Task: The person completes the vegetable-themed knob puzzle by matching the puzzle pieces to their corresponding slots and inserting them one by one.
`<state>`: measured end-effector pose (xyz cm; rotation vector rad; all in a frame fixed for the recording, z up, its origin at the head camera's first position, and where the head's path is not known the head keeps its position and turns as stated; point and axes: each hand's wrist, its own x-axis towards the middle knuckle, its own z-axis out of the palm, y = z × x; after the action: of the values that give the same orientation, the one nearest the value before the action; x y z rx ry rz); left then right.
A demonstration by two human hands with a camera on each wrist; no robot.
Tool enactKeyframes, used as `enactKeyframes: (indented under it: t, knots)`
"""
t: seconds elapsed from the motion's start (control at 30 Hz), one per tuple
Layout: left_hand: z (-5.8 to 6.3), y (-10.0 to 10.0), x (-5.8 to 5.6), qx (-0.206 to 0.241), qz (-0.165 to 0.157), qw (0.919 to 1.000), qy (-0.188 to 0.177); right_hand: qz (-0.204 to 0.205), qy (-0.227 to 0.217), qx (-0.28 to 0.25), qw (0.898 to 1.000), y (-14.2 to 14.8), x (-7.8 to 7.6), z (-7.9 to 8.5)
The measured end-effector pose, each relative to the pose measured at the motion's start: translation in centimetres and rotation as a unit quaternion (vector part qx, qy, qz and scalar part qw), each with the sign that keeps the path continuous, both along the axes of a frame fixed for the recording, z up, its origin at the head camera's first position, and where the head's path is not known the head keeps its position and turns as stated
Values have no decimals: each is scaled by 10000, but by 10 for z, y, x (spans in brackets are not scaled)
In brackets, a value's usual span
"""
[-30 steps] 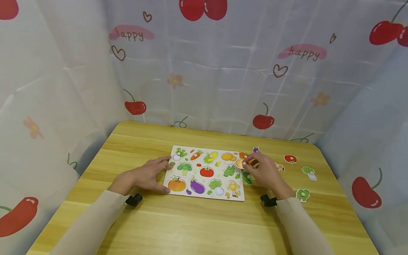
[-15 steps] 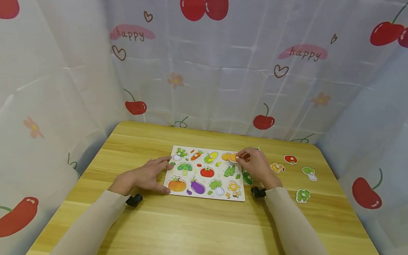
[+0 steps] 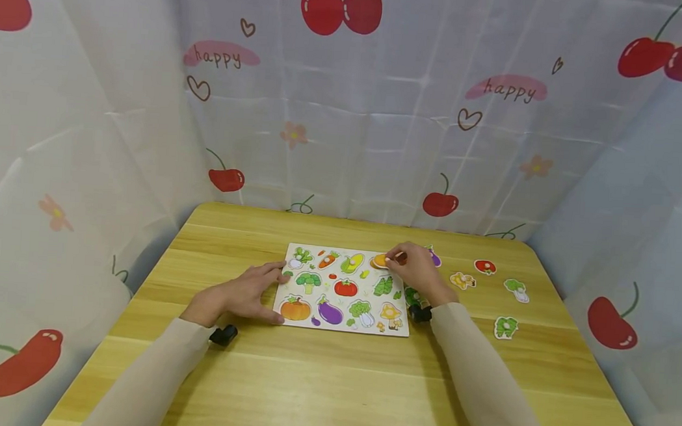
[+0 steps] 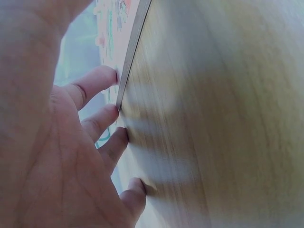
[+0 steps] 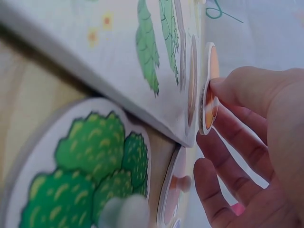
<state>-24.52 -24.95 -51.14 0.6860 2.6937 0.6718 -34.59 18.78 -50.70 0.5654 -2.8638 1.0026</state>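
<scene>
My left hand (image 3: 242, 292) rests at the left edge of a white vegetable puzzle board (image 3: 365, 293), thumb and fingers spread. In the left wrist view the fingertips (image 4: 110, 76) meet the board's edge and the table. With thumb and fingers my right hand (image 3: 418, 270) pinches an orange puzzle piece (image 3: 378, 261) close over the orange picture at the board's top right. The right wrist view has this piece (image 5: 208, 95) tilted, standing slightly off the board face. Radish (image 3: 299, 260), carrot (image 3: 328, 260) and corn (image 3: 352, 262) pieces with knobs lie in the top row.
Right of the board lie loose pieces: an eggplant (image 3: 435, 256), a tomato (image 3: 485, 267), a mushroom (image 3: 462, 281), a bok choy (image 3: 516, 289) and a leafy green (image 3: 506, 327). A broccoli piece (image 5: 80, 175) lies beside the board, partly under my right wrist. A cherry-print curtain (image 3: 346, 122) surrounds the table.
My right hand has moved left with the orange piece, from beside the board to over its top right picture. The eggplant piece shows more now. My left hand stays put.
</scene>
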Motion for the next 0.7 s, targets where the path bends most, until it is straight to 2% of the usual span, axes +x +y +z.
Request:
enactKeyframes:
  t: [0.37,0.7]
  knots:
    - [1,1,1,12,7,10000,-23,-257,-310,234,9989,-7,-6,-5]
    - [3,2,2,69,-63,9999,54,-248,-424,92,9988,-9,-7,-7]
